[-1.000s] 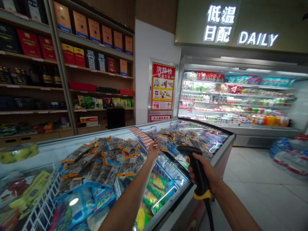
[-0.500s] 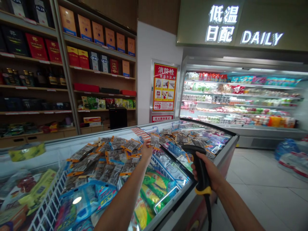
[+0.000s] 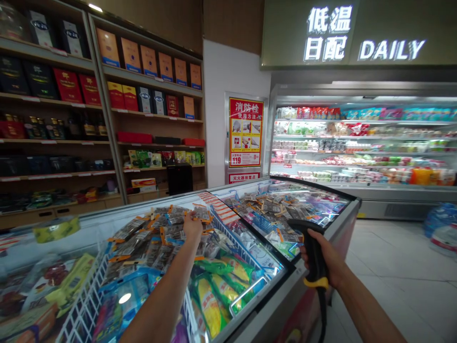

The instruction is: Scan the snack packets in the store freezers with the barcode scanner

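Observation:
My left hand [image 3: 193, 227] reaches over the chest freezer, its fingers closed on the edge of a small packet [image 3: 203, 213] with orange ends. Just under that hand lies a pile of similar dark packets [image 3: 137, 240], trimmed in orange or blue. Wrapped round the grip of a black and yellow barcode scanner [image 3: 313, 252] is my right hand [image 3: 330, 257], outside the freezer's front edge. The scanner's head points left, towards the freezer; its cable hangs down. My left fingertips are partly hidden.
Green and yellow bags [image 3: 214, 295] and blue bags [image 3: 124, 295] lie in the freezer [image 3: 271, 297], split by white wire dividers [image 3: 84, 290]. A roll of yellow tape [image 3: 56, 229] rests at left. Shelves of boxes [image 3: 143, 100] and a lit dairy cooler [image 3: 357, 157] stand behind.
My left hand has moved left with the packet, from beside the red-striped strip to over the pile. The scanner sits slightly further right and lower in view.

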Motion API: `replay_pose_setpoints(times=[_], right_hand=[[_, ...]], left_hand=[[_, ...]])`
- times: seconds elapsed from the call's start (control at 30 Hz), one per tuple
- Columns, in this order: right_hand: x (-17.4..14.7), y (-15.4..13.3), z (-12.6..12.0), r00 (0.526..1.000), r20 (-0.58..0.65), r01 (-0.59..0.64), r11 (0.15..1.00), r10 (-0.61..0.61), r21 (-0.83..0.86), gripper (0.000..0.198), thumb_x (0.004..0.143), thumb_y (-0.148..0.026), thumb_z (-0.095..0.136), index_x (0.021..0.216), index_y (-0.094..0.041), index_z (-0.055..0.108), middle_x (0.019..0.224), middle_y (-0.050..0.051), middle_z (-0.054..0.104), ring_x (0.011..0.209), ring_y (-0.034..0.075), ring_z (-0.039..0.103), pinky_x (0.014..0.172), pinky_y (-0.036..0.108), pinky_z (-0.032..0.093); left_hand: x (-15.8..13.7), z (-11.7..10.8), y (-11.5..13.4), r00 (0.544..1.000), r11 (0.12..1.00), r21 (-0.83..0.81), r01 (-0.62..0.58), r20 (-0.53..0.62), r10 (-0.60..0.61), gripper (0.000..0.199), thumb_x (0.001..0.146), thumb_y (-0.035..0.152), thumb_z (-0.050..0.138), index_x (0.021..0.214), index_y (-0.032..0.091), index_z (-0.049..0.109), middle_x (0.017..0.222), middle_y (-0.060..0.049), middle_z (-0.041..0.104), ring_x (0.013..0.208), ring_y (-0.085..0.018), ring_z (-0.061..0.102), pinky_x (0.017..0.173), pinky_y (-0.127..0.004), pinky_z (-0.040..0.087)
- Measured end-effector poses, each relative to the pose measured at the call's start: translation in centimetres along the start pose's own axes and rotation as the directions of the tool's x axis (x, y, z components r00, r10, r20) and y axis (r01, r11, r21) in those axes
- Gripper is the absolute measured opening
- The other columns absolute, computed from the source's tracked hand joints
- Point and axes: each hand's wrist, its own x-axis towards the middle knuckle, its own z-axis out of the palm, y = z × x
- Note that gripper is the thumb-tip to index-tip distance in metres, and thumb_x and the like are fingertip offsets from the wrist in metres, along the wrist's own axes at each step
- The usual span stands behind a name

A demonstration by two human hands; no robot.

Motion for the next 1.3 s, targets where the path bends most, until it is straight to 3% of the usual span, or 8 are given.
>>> replay_pose_setpoints(times=[0.3,0.43,0.53,0.63,0.83,1.07,1.2,1.3], right_hand=[[-0.3,-0.9,-2.9,0.998,-0.059,0.016,1.000,-0.015,0.025,0.022,0.068,-0.039,0.052,0.067,-0.016,0.050,0.044,-0.002,0.051,0.035,0.009,0.047,0.033,0.020,0.037],[-0.5,-1.2,-3.9,0.996,-0.080,0.032,0.999,-0.029,0.040,0.021,0.069,-0.038,0.051,0.070,-0.017,0.050,0.043,-0.003,0.050,0.035,0.009,0.045,0.034,0.020,0.037],[-0.5,-1.2,-4.4,0.994,-0.108,0.036,0.998,-0.030,0.046,0.021,0.069,-0.037,0.051,0.069,-0.016,0.049,0.044,-0.002,0.051,0.036,0.009,0.046,0.034,0.020,0.036],[-0.7,-1.1,-4.9,0.994,-0.105,0.024,0.998,-0.018,0.057,0.021,0.069,-0.037,0.051,0.070,-0.016,0.050,0.044,-0.002,0.051,0.036,0.009,0.046,0.034,0.019,0.036],[-1.1,-1.3,-6.2,0.988,-0.157,0.030,0.996,-0.017,0.083,0.021,0.069,-0.037,0.052,0.074,-0.017,0.049,0.046,-0.003,0.051,0.036,0.009,0.047,0.035,0.020,0.037],[-1.7,-1.6,-7.1,0.982,-0.188,0.039,0.997,-0.028,0.059,0.024,0.070,-0.039,0.051,0.074,-0.016,0.049,0.045,-0.003,0.049,0.036,0.008,0.045,0.034,0.019,0.034],[-1.7,-1.5,-6.7,0.980,-0.194,0.048,0.998,-0.038,0.046,0.024,0.070,-0.039,0.050,0.075,-0.016,0.050,0.045,-0.003,0.050,0.036,0.008,0.045,0.034,0.020,0.034],[-1.7,-1.5,-6.1,0.984,-0.174,0.040,0.998,-0.031,0.048,0.023,0.070,-0.039,0.050,0.075,-0.016,0.050,0.045,-0.003,0.049,0.035,0.009,0.045,0.033,0.020,0.034]], left_hand=[[-1.3,-2.0,2.3,0.982,0.992,0.116,0.059,-0.187,-0.037,0.038,0.060,0.012,0.049,0.099,0.013,0.049,0.101,-0.013,0.048,0.087,-0.023,0.051,0.076,-0.035,0.040],[-2.7,-0.8,3.6,0.972,0.988,0.088,-0.124,-0.190,0.138,0.036,0.060,0.011,0.047,0.096,0.016,0.049,0.099,-0.008,0.046,0.091,-0.020,0.047,0.083,-0.033,0.037],[-5.1,1.9,4.9,0.950,0.950,0.051,-0.308,-0.043,0.310,0.035,0.061,0.010,0.045,0.096,0.015,0.049,0.095,-0.007,0.048,0.090,-0.018,0.047,0.084,-0.031,0.035],[-8.9,6.0,6.3,0.909,0.930,-0.022,-0.368,0.203,0.364,0.034,0.063,0.010,0.045,0.096,0.014,0.050,0.098,-0.009,0.050,0.094,-0.018,0.046,0.085,-0.030,0.034],[-16.4,14.0,6.9,0.640,0.891,-0.037,-0.453,0.682,0.354,0.032,0.064,0.007,0.046,0.094,0.014,0.054,0.104,-0.011,0.052,0.101,-0.020,0.044,0.089,-0.030,0.030],[-18.6,17.0,6.6,0.442,0.793,0.005,-0.609,0.833,0.334,0.031,0.067,0.014,0.047,0.098,0.017,0.054,0.111,-0.014,0.050,0.106,-0.029,0.040,0.088,-0.046,0.026],[-18.1,16.7,6.7,0.475,0.795,0.035,-0.606,0.817,0.327,0.027,0.059,0.016,0.057,0.086,0.017,0.058,0.103,-0.014,0.055,0.105,-0.031,0.041,0.087,-0.048,0.025],[-17.1,16.3,7.0,0.538,0.906,0.052,-0.421,0.818,0.203,0.016,0.048,0.008,0.063,0.061,0.016,0.058,0.079,-0.010,0.061,0.093,-0.030,0.050,0.082,-0.042,0.034]])
